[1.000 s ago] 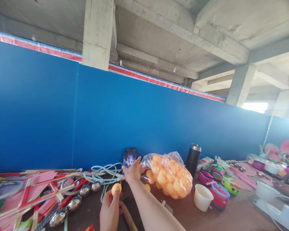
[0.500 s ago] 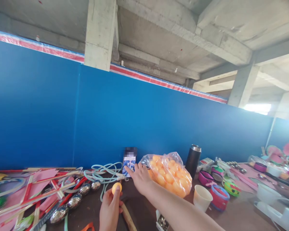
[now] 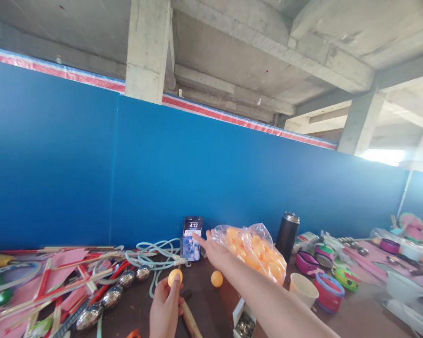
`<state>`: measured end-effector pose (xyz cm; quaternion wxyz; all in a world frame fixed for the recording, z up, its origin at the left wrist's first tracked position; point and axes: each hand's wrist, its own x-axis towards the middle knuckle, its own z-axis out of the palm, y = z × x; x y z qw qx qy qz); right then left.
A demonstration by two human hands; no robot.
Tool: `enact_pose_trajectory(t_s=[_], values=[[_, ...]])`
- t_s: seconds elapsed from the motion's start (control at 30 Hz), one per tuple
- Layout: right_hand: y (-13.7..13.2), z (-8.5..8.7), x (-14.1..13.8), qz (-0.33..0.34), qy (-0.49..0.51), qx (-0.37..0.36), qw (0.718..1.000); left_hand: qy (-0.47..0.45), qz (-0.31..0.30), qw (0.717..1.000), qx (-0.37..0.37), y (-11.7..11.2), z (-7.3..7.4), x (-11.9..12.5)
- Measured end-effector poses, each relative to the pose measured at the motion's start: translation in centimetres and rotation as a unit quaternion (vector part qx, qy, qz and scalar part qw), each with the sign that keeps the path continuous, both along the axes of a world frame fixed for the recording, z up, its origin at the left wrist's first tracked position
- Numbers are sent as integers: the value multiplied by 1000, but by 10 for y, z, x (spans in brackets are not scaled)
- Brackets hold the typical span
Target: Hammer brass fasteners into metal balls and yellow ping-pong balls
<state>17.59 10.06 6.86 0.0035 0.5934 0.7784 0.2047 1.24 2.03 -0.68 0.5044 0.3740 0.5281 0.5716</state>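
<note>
My left hand [image 3: 165, 305] pinches an orange ping-pong ball [image 3: 175, 278] between thumb and fingers. My right hand [image 3: 211, 246] reaches across with its index finger stretched toward the lit screen of a phone [image 3: 192, 239], which leans against the blue wall; whether the fingertip touches it I cannot tell. Beside that hand is a clear plastic bag of orange balls [image 3: 261, 253], partly behind my forearm. A single loose orange ball [image 3: 216, 279] lies on the dark table below the hand. Close to my left hand is a wooden handle [image 3: 191, 320], its far end hidden.
A pale blue coiled rope [image 3: 155, 253] lies left of the phone. Sticks, pink paper and shiny metal balls [image 3: 112, 296] cover the left side. A black bottle [image 3: 287, 236], a cream cup [image 3: 303, 288], colourful pouches and an open box of metal pieces [image 3: 245, 324] stand right.
The phone's screen has changed and now shows the time. My right hand has shifted slightly up and right, and the loose ball has come into view. My left hand still holds its ball.
</note>
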Motion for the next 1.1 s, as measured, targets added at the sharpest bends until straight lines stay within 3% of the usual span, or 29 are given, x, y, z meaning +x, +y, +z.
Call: enact_pose_trajectory(t_s=[0.27,0.93,1.1], values=[[-1,17,-1,-73,44,6,996,7,-4,1000,13,2,1,0],[-13,-13,-10,41,-91,3,995,8,-6,1000,7,1,4,2],[-12,-14,-17,46,-102,2,994,9,-10,1000,6,-1,6,1]])
